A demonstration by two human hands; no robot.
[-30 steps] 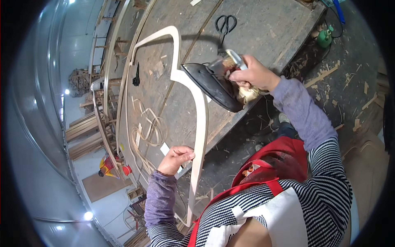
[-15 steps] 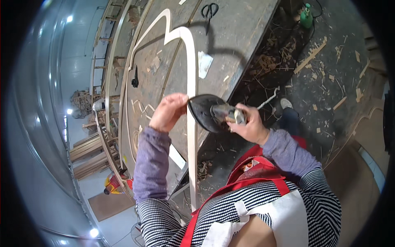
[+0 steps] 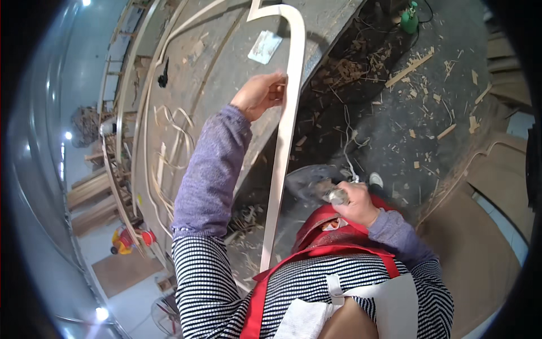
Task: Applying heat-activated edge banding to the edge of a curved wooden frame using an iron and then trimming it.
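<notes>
A long, pale wooden piece (image 3: 294, 62) with a curved top runs over the workbench's edge and down toward my body. My left hand (image 3: 261, 96) is closed at its left edge, fingers curled against the wood. My right hand (image 3: 357, 203) grips the handle of what looks like an electric iron (image 3: 307, 182), with a dark pointed base. Motion blurs the iron, which is held low in front of my red apron (image 3: 305, 237), to the right of the wooden piece and apart from it. A pale cord (image 3: 351, 161) lies beyond the iron.
The grey workbench (image 3: 226, 79) carries a white sheet (image 3: 264, 47), a black tool (image 3: 163, 74) and thin curled strips (image 3: 183, 135). A green spray bottle (image 3: 409, 20) stands on the floor among wood scraps (image 3: 415, 85). Brown panels (image 3: 480, 209) are at the right.
My right hand has drawn the iron down toward my body, away from the wooden piece. My left hand has moved up along the wood. The view has shifted, and the scissors are out of sight.
</notes>
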